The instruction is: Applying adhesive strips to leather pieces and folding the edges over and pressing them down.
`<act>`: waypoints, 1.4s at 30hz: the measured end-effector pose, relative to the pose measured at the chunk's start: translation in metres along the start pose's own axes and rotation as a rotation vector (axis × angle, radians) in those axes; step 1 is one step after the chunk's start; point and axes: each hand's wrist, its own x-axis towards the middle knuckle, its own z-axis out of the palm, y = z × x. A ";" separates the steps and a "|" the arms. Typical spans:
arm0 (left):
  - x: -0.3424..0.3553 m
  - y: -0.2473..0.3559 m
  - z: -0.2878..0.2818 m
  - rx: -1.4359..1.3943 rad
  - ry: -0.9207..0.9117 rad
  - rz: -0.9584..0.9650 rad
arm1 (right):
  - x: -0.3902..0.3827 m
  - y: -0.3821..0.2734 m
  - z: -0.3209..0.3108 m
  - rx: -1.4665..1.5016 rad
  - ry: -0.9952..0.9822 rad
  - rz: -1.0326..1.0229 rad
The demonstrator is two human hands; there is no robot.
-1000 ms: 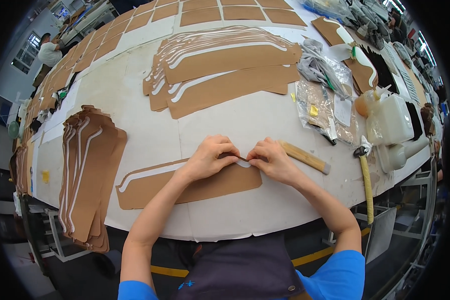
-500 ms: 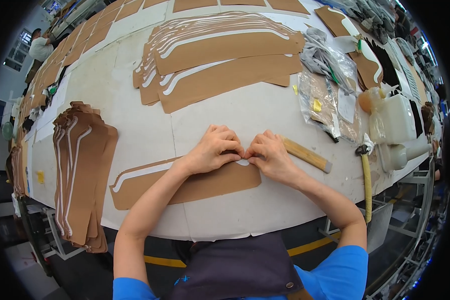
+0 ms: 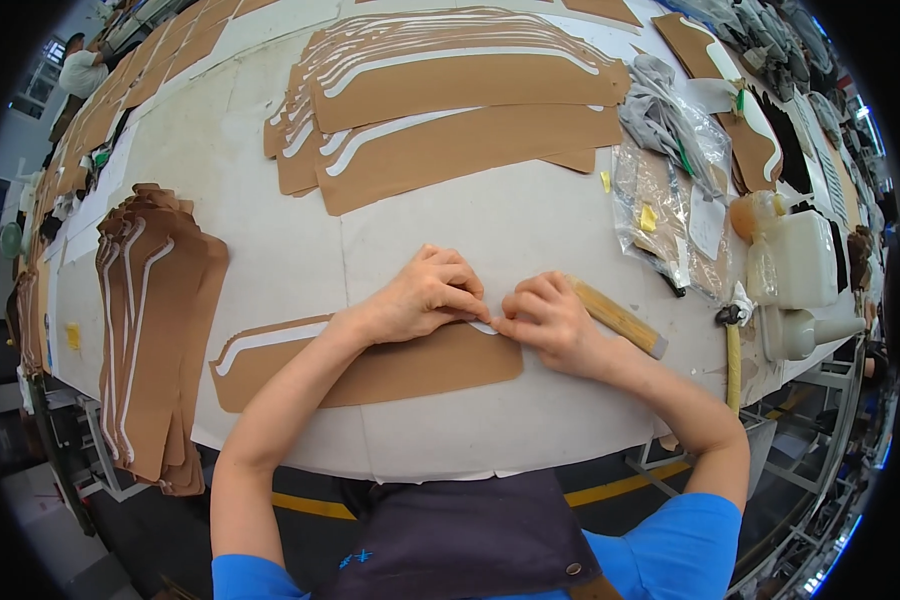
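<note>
A long brown leather-like panel (image 3: 420, 375) lies flat on the table in front of me, with a white strip (image 3: 270, 338) along its far edge. My left hand (image 3: 425, 295) is pinched at that edge, towards the panel's right end, its forearm crossing over the panel. Close beside it, my right hand (image 3: 553, 322) has its thumb and fingers pressed together at the right end of the strip. A short stretch of white shows between the two sets of fingertips. What exactly each pinch holds is partly hidden by the fingers.
Overlapping brown panels (image 3: 450, 85) with white strips lie beyond my hands. Another stack (image 3: 170, 350) hangs over the table's left edge. On the right are a wooden-handled tool (image 3: 620, 318), a hammer (image 3: 733, 350), plastic bags (image 3: 660, 220) and a white jug (image 3: 805, 260).
My fingertips have parted slightly, the right hand shifting right and nearer to me along the panel's end. More of the white strip shows between them. The whole view has shifted a little.
</note>
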 end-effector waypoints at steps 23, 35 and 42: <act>-0.041 0.063 0.047 0.602 0.335 -0.244 | 0.005 -0.040 0.029 -0.240 0.108 0.053; -0.096 0.080 0.028 0.434 0.431 -0.249 | 0.003 -0.033 0.014 -0.248 0.049 -0.032; -0.225 0.093 -0.036 0.517 0.781 -0.825 | -0.018 -0.065 -0.052 -0.351 -0.073 0.132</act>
